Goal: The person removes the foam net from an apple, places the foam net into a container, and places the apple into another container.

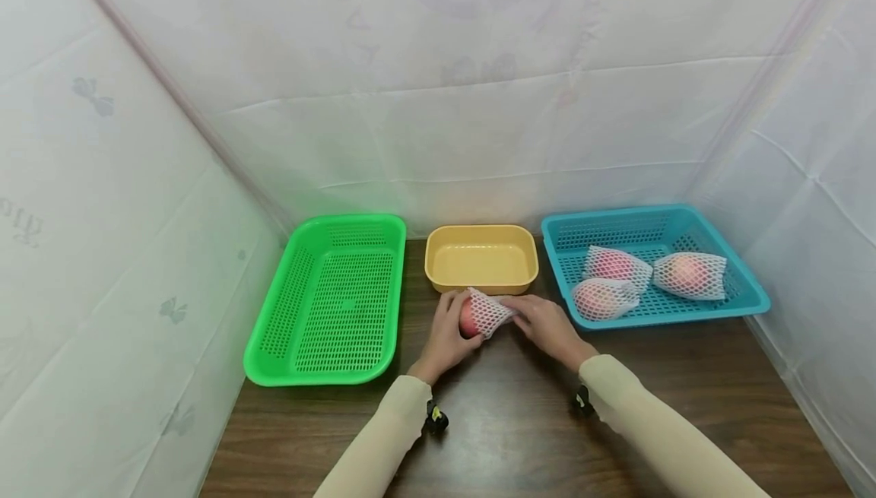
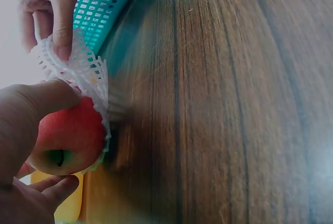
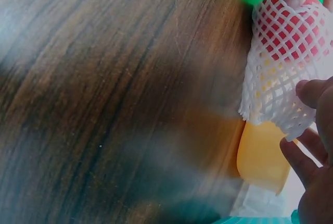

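A red apple (image 2: 73, 133) sits partly inside a white foam net sleeve (image 3: 283, 62), its stem end bare in the left wrist view. My left hand (image 1: 447, 337) grips the apple, thumb on one side and fingers on the other. Toward the right, my right hand (image 1: 547, 326) pinches the loose end of the net between thumb and fingers. Both hands are over the table, just in front of the yellow basin (image 1: 482, 290).
At the left stands a green basket (image 1: 393, 315) with nothing in it. The blue basket (image 1: 746, 289) at the right holds several net-wrapped apples (image 1: 689, 274). White cloth walls (image 1: 452, 133) enclose the back and sides of the wooden table (image 1: 506, 429).
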A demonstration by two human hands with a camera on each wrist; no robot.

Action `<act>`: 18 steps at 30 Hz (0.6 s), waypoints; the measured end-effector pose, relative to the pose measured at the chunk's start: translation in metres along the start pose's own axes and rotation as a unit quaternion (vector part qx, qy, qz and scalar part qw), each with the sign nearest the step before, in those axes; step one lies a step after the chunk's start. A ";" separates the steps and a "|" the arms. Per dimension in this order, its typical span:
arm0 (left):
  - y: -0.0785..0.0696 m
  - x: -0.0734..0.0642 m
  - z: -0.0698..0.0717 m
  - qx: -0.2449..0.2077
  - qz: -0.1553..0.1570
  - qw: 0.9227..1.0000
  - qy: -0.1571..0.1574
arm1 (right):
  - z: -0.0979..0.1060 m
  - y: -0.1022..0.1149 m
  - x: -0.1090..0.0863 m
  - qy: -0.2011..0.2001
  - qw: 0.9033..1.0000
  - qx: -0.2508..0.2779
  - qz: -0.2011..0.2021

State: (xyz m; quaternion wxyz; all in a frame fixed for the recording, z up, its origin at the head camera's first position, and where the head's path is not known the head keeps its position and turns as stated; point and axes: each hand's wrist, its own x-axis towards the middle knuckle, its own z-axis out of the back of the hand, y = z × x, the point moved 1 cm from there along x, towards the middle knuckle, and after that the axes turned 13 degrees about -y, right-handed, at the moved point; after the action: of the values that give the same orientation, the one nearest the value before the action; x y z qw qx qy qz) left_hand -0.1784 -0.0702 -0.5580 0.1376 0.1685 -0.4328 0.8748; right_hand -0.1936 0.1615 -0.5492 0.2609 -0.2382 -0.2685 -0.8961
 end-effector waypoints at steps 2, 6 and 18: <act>0.001 -0.002 0.003 -0.001 0.002 1.000 -0.005 | 0.000 0.001 0.001 0.002 1.000 -0.004 0.001; 0.003 -0.007 0.009 -0.001 0.017 1.000 -0.010 | 0.002 0.003 0.004 0.017 1.000 -0.009 -0.008; 0.013 -0.019 0.023 0.021 0.079 0.997 -0.012 | 0.006 0.009 0.014 0.022 1.000 -0.022 0.002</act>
State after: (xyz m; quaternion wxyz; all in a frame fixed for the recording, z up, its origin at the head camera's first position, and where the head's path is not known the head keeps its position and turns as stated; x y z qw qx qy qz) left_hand -0.1617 -0.0986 -0.5620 0.0590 0.1470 -0.4278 0.8899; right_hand -0.1972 0.1542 -0.5334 0.2634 -0.2245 -0.2423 -0.9064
